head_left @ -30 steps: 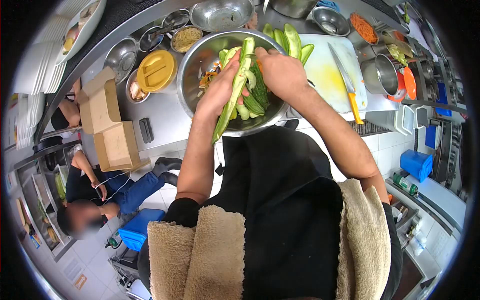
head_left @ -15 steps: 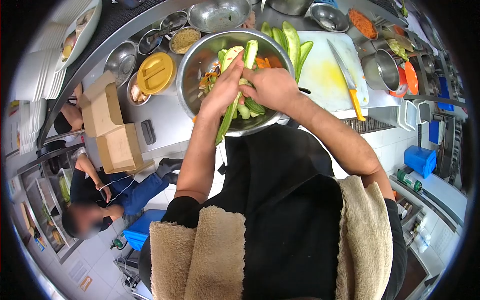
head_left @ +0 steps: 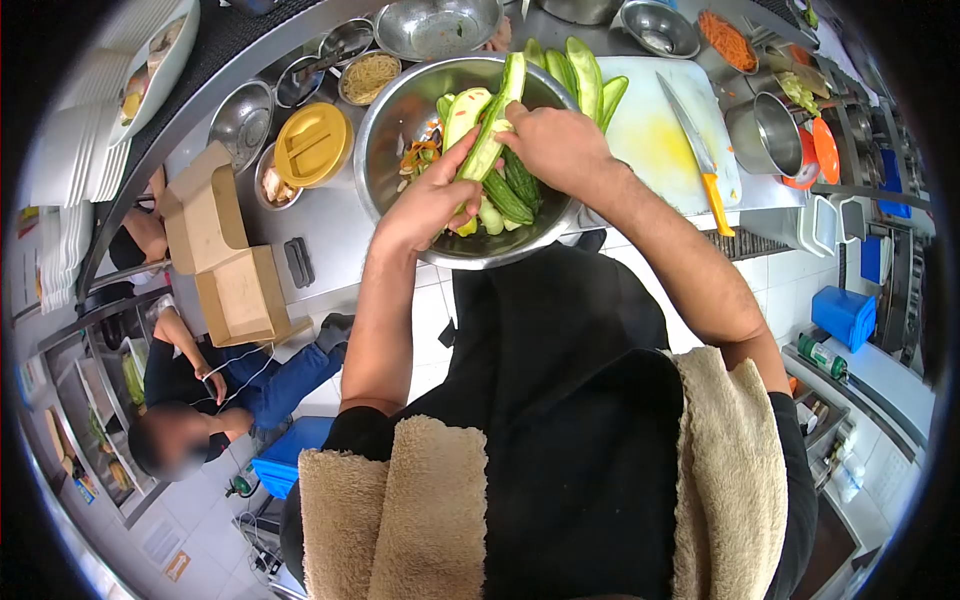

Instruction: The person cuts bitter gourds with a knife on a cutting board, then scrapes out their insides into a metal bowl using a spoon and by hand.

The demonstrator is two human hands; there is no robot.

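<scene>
A long piece of green gourd (head_left: 511, 82) slants over the large steel bowl (head_left: 372, 200). My left hand (head_left: 430, 203) is closed around its lower part. Against its middle, my right hand (head_left: 560, 145) is closed, fingers curled; whatever tool it may grip is hidden. Inside the bowl lie dark green ridged gourd pieces (head_left: 508, 198), pale seedy pulp and orange and dark scraps. More split gourd lengths (head_left: 585, 80) rest between the bowl and the white cutting board (head_left: 650, 150). On the board's right side lies a knife (head_left: 690, 130) with a yellow handle.
Left of the bowl are a yellow lid (head_left: 313, 145), a noodle bowl (head_left: 371, 78) and an open cardboard box (head_left: 235, 290). Steel bowls (head_left: 440, 28) line the back. A pot (head_left: 765, 135) and shredded carrot (head_left: 727, 42) stand right. A person (head_left: 190, 400) sits lower left.
The gourd piece in my left hand has shifted up and right, its top now beyond the bowl's far rim. My left hand has moved lower on it, and my right hand has moved slightly right.
</scene>
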